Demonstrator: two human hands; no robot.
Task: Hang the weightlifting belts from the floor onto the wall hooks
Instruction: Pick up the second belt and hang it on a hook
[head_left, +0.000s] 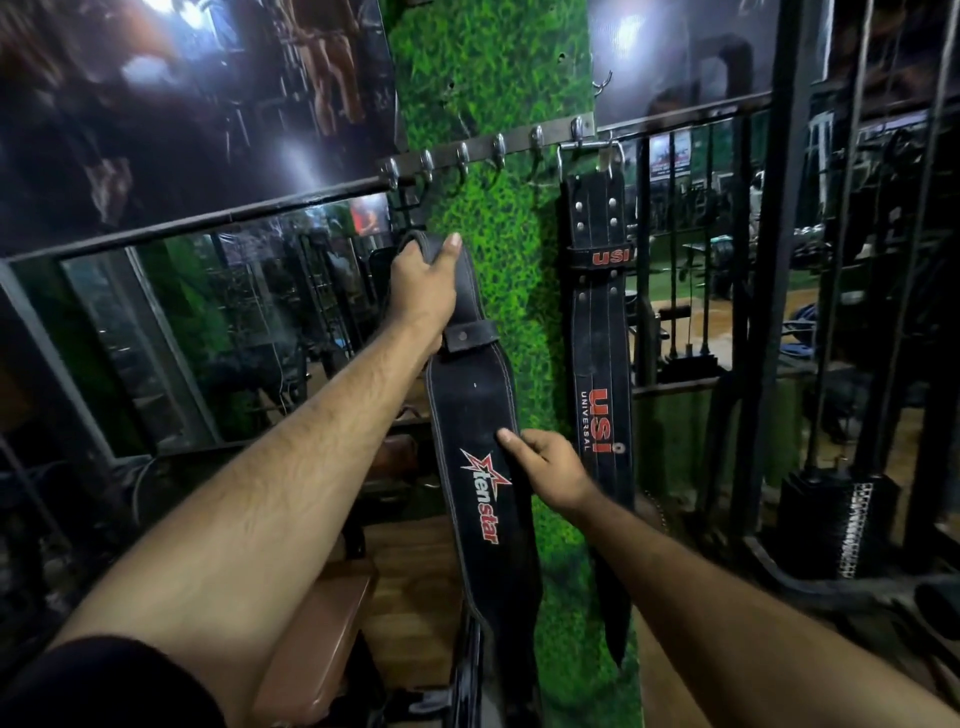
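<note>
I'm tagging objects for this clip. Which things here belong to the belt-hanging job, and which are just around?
Job: Tenstar belt, gripped by left hand and right hand; USI belt, already hung; hook rail.
Around: mirror, brown bench, weight stack.

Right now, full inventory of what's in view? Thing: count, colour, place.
Tenstar belt: 1, black with red-and-white logo, held up against the green wall below the left end of the hook rail, not yet on a hook.
USI belt: 1, black with red lettering, hanging by its buckle from the rail's right end.
Hook rail: 1, silver metal with several hooks, across the green wall.
Artificial grass wall panel: 1, green, centre.
Mirror: 1, dark-framed, left.
Bench pad: 1, brown, bottom centre.
Weight stack: 1, black, lower right.
Left hand: 1, grips the Tenstar belt's top end.
Right hand: 1, pinches its right edge midway.
</note>
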